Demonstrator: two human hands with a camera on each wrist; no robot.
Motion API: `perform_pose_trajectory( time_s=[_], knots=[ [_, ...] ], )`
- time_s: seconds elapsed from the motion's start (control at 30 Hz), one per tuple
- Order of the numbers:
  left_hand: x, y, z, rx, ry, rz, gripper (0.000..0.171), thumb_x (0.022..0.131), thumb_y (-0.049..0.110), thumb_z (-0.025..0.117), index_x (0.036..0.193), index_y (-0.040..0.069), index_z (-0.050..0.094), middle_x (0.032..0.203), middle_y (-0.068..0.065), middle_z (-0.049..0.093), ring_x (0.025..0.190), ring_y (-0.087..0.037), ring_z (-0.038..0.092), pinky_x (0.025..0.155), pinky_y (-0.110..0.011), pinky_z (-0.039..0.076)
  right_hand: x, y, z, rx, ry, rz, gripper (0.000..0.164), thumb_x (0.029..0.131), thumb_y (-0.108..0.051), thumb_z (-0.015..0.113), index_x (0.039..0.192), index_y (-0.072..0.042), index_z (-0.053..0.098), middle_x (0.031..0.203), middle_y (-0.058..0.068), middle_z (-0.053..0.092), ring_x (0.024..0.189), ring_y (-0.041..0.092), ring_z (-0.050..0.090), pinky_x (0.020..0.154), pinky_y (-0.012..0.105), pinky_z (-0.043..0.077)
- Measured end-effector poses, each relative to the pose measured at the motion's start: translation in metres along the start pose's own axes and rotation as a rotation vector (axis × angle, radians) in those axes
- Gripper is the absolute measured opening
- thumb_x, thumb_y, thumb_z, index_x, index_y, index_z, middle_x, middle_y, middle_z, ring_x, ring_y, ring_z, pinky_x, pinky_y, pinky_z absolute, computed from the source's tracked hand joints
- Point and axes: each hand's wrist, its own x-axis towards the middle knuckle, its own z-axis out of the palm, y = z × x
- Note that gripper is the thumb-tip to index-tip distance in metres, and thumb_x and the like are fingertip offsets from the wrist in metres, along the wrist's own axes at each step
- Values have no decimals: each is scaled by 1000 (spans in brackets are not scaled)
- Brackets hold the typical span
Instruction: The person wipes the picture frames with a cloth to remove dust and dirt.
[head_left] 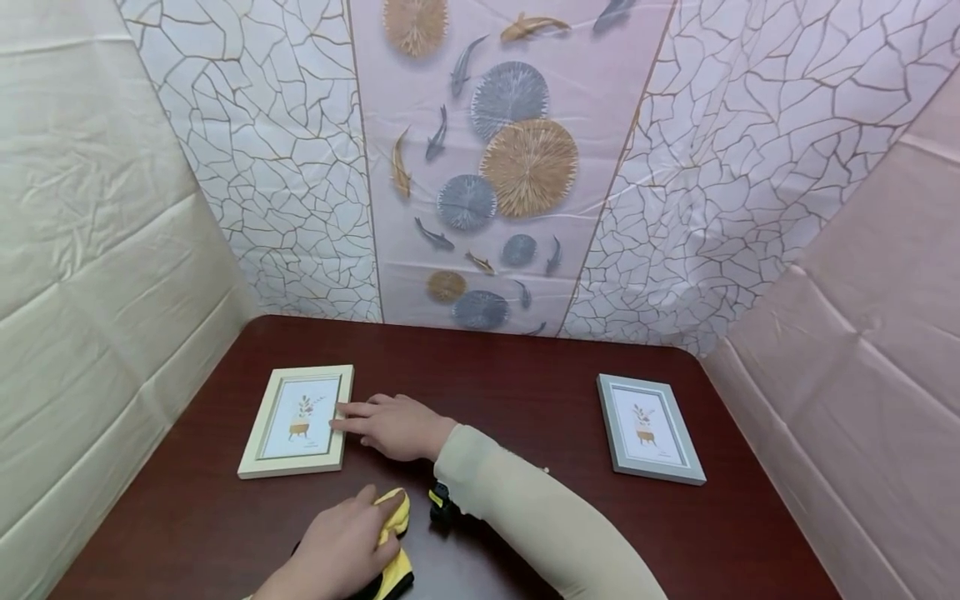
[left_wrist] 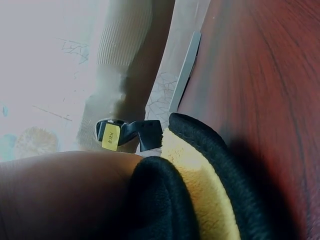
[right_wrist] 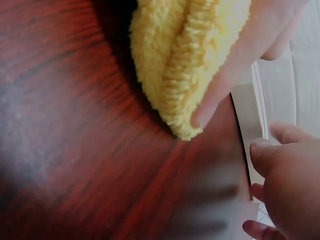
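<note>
My left hand (head_left: pixel 337 537) grips a folded yellow cloth (head_left: pixel 397 571) with black edging. In the left wrist view the cloth (left_wrist: pixel 195 180) bulges beside the hand, just over the tabletop. A cream picture frame (head_left: pixel 251 442) lies flat at the left of the table, its picture showing a potted plant. My right hand (head_left: pixel 401 427) reaches across to it with fingers extended, the fingertips at the frame's right edge. In the right wrist view the hand (right_wrist: pixel 295 175) overlaps the edge of the frame, thumb and fingers spread apart.
A grey picture frame (head_left: pixel 611 425) lies at the right of the dark red wooden table (head_left: pixel 480 367). Pale fabric walls (head_left: pixel 97 250) enclose the table's left, back and right sides. A black wrist device (head_left: pixel 442 504) sits under the right sleeve.
</note>
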Motion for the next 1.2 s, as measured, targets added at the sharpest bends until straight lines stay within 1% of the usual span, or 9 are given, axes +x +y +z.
perform_pose_trajectory(
  time_s=[0.07, 0.2, 0.4, 0.5, 0.63, 0.83, 0.97, 1.13, 1.2],
  knots=[
    [0, -1, 1, -5, -4, -3, 52, 94, 29, 71, 145, 18, 74, 139, -21, 67, 113, -37, 72, 85, -60, 59, 2, 0, 1, -17, -22, 2, 57, 120, -34, 45, 172, -48, 29, 180, -19, 20, 157, 14, 40, 119, 44, 46],
    [0, -2, 1, -2, -3, 0, 53, 94, 30, 71, 145, 18, 74, 138, -21, 67, 110, -36, 73, 83, -58, 59, 0, 2, -1, 7, -37, 21, 55, 120, -27, 45, 170, -49, 35, 179, -20, 24, 157, 16, 42, 119, 44, 46],
    [0, 4, 0, 21, 19, 9, 52, 94, 29, 72, 145, 18, 74, 128, -17, 68, 93, -30, 72, 71, -53, 58, -23, 16, -2, 107, -32, 69, 65, 116, -8, 45, 167, -48, 43, 177, -20, 30, 156, 20, 44, 119, 44, 46],
    [-1, 5, 0, 40, 35, 3, 51, 93, 30, 73, 143, 18, 75, 120, -13, 68, 86, -26, 69, 68, -51, 57, -39, 26, -2, 147, -18, 86, 67, 114, -3, 45, 166, -45, 48, 176, -18, 33, 155, 22, 46, 115, 42, 49],
    [-2, 5, 2, 54, 65, 7, 51, 92, 31, 73, 142, 18, 76, 112, -10, 67, 79, -21, 65, 64, -48, 54, -67, 40, 2, 196, 6, 119, 64, 114, -1, 45, 164, -41, 53, 175, -15, 37, 154, 22, 47, 116, 41, 49],
    [-4, 4, 5, 56, 96, 1, 52, 92, 31, 73, 142, 19, 76, 113, -8, 67, 78, -20, 64, 63, -47, 53, -116, 57, 9, 237, 35, 177, 57, 116, -4, 46, 162, -35, 57, 173, -9, 42, 154, 21, 48, 120, 45, 45],
    [-7, 5, 5, 60, 140, 1, 52, 90, 29, 73, 141, 19, 77, 115, -9, 69, 84, -23, 68, 66, -49, 55, -148, 65, 12, 243, 63, 187, 53, 115, -5, 50, 160, -31, 61, 171, -7, 46, 150, 21, 53, 115, 44, 50],
    [-10, 6, 6, 77, 202, 23, 52, 88, 28, 74, 139, 20, 78, 104, -2, 65, 73, -16, 60, 63, -45, 52, -189, 68, 16, 257, 94, 200, 48, 114, -6, 54, 157, -27, 64, 167, -2, 51, 146, 24, 58, 108, 45, 55],
    [-10, 7, 6, 78, 210, 26, 52, 88, 28, 75, 140, 20, 78, 101, 0, 64, 70, -15, 55, 62, -44, 50, -206, 68, 17, 263, 101, 213, 48, 113, -7, 57, 157, -27, 65, 167, -3, 52, 144, 23, 59, 107, 45, 56]
  ],
)
